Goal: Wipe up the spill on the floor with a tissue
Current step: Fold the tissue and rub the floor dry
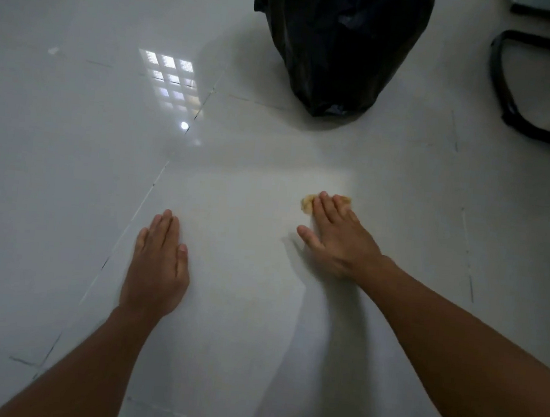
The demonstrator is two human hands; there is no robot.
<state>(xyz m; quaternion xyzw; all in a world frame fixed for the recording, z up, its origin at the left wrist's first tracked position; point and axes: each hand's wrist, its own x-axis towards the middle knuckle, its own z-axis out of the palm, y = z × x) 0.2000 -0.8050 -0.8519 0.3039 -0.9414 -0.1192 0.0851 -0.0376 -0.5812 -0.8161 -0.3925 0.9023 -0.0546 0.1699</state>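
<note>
The right hand (338, 238) lies palm down on the floor (70, 155) with its fingers straight and close together and the thumb held out to the side; the fingertips press flat on a crumpled, yellow-stained tissue (307, 204). Only the edges of the tissue show, at the left of the fingers and past the fingertips; the rest is hidden under the hand. The tissue lies on a pale glossy tile in the right half of the view, well in front of the person. The left hand (157, 264) rests flat on the same tile, palm down, fingers straight and pressed together, thumb alongside; it holds nothing and is well apart from the tissue. Both forearms are bare. No liquid can be made out on the tile. A filled black rubbish bag (339, 46) stands on the floor beyond the right hand. A black tubular frame (501, 79) sits at the upper right edge.
</note>
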